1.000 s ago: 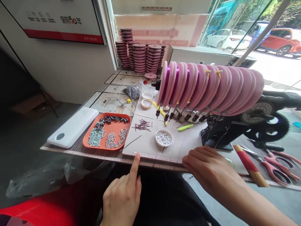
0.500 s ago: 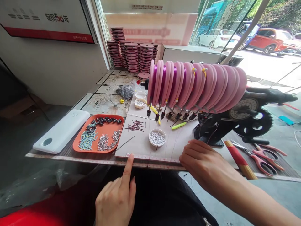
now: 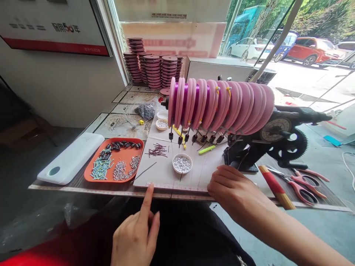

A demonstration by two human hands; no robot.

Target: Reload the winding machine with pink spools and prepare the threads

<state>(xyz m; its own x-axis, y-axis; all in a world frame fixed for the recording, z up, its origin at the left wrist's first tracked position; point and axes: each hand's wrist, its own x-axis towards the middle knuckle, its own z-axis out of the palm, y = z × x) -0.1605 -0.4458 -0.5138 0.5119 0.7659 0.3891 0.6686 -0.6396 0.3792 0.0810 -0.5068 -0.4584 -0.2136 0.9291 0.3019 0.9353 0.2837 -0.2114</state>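
My left hand (image 3: 135, 232) is below the table's front edge, index finger stretched out and thumb apart, the other fingers curled. Its fingertip touches the measuring strip (image 3: 166, 187) along the front of the white board (image 3: 144, 170). Resting at the board's right front, my right hand (image 3: 231, 188) has its fingers closed; anything inside them is hidden. Beyond it stands a black winding machine (image 3: 246, 152) carrying a row of pink spools (image 3: 219, 107), some wound with purple line. Small black pieces (image 3: 180, 140) hang under the spools. A small bowl (image 3: 182, 163) of whitish beads sits between my hands.
Left on the table are an orange tray (image 3: 91, 177) of small parts and a white power bank (image 3: 70, 157). Dark red sticks (image 3: 158, 150) and a yellow-green tool (image 3: 207, 149) lie on the board. Right are a brush (image 3: 277, 187) and scissors (image 3: 303, 192). Stacked spools (image 3: 152, 72) stand behind.
The camera view has shifted slightly, so the table and machine appear further left and a little lower. Both hands keep nearly the same pose, with the left fingertip still at the measuring strip.
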